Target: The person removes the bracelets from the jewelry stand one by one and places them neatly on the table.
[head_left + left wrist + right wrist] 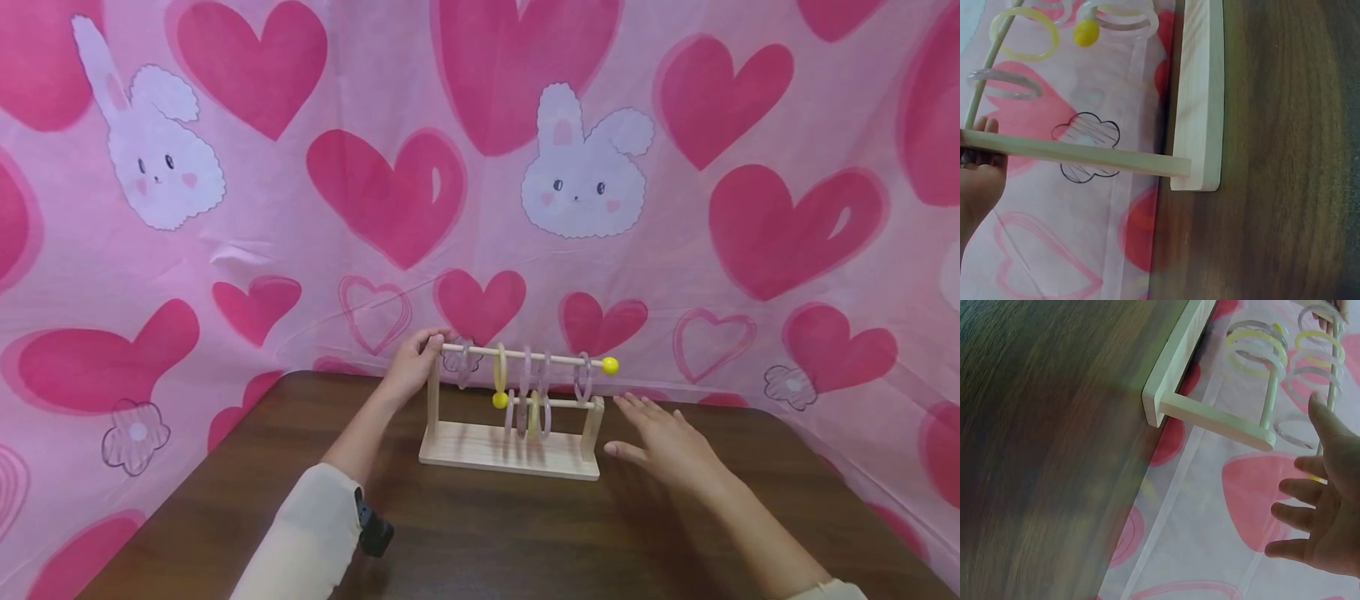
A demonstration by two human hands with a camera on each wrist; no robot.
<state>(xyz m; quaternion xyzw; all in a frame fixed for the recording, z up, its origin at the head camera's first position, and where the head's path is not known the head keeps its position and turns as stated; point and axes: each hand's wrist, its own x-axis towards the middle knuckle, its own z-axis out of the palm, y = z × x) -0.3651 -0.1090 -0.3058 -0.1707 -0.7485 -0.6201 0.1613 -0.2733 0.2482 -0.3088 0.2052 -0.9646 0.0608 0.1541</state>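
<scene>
A wooden bangle rack [510,457] stands on the table, with two rods at different heights. My left hand [411,368] grips the top of its left post [433,400], where the upper rod starts. Several pale purple bangles and a yellow bangle [496,371] hang on the upper rod, which ends in a yellow ball [611,365]. The lower rod, tipped by another yellow ball [500,401], carries more purple bangles and a yellow one. Just right of the rack, my right hand [667,442] holds nothing, fingers extended and spread in the right wrist view, apart from the right post [592,433].
The dark wooden table [465,542] extends in front of the rack and to both sides. Behind it hangs a pink cloth [375,233] with hearts and rabbit heads. A small black device [375,532] is strapped at my left wrist.
</scene>
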